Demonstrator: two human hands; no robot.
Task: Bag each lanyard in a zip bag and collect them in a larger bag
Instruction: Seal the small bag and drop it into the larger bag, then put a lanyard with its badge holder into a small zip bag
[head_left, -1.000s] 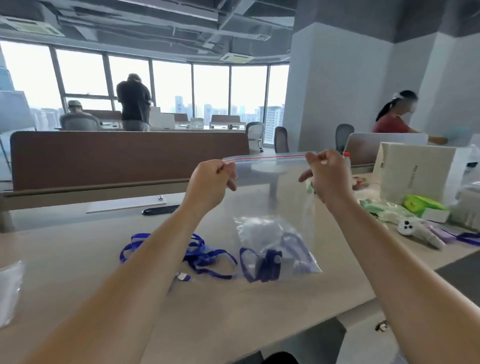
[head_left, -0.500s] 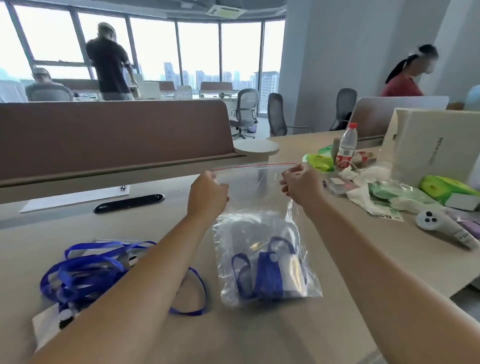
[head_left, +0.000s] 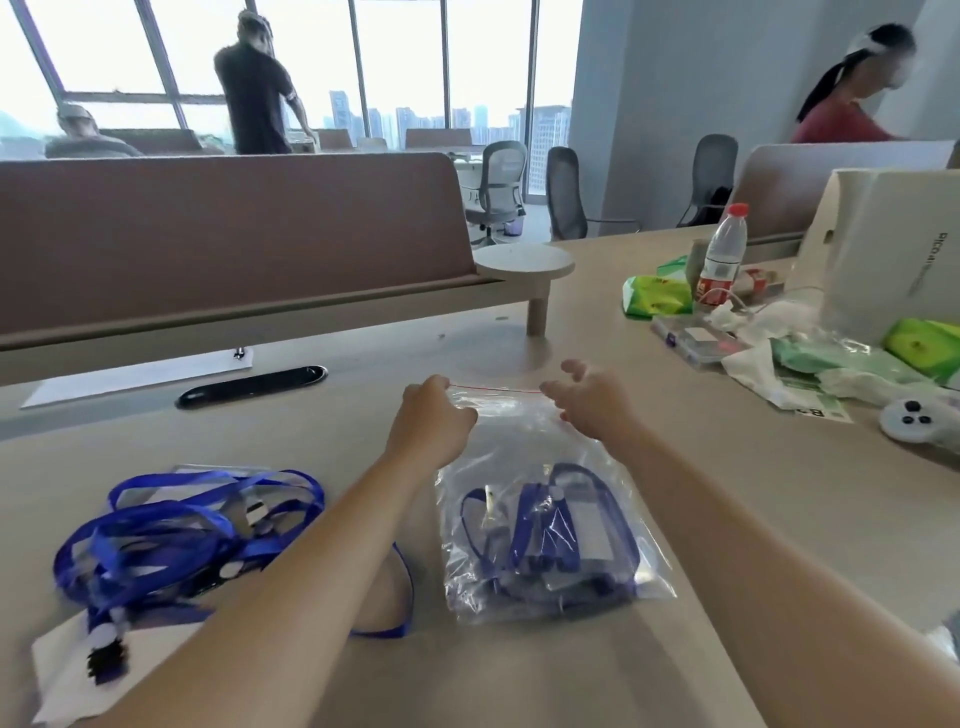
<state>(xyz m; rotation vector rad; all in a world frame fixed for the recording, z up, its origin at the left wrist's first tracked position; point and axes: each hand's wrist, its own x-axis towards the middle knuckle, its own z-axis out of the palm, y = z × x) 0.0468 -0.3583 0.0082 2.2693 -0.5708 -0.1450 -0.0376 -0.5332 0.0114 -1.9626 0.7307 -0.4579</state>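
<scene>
Two hands of yours meet at the mouth of the big bag (head_left: 524, 431), which lies flat on the desk (head_left: 727, 493) with its mouth pointing away from you. Your left hand (head_left: 434, 415) has its fingers curled over the bag's far left corner, pinching the plastic just under the red seal strip (head_left: 493, 389). Your right hand (head_left: 587, 402) is at the bag's far right corner with its fingers spread and relaxed, gripping nothing; whether the fingertips touch the plastic or hang just above it, you cannot tell from this view.

Inside the big bag, down at the end nearest you, sit the bagged lanyards (head_left: 550, 540): blue straps folded up in smaller clear bags, crowded together so that you cannot count them. The part of the big bag nearer your hands holds nothing.

Left of the big bag, on the other side of your left forearm, lies a tangled heap of loose lanyards (head_left: 171, 530), also blue, with clear card holders among the straps. One strap loop runs under your forearm and ends just beside the big bag's near left corner.

Beyond the big bag and to its left is a black slot (head_left: 252, 387) in the desk. To the bag's right, well apart from it, stand a water bottle (head_left: 722, 254), a green packet (head_left: 654, 296), a white box (head_left: 893, 244) and a white controller (head_left: 914, 423).
</scene>
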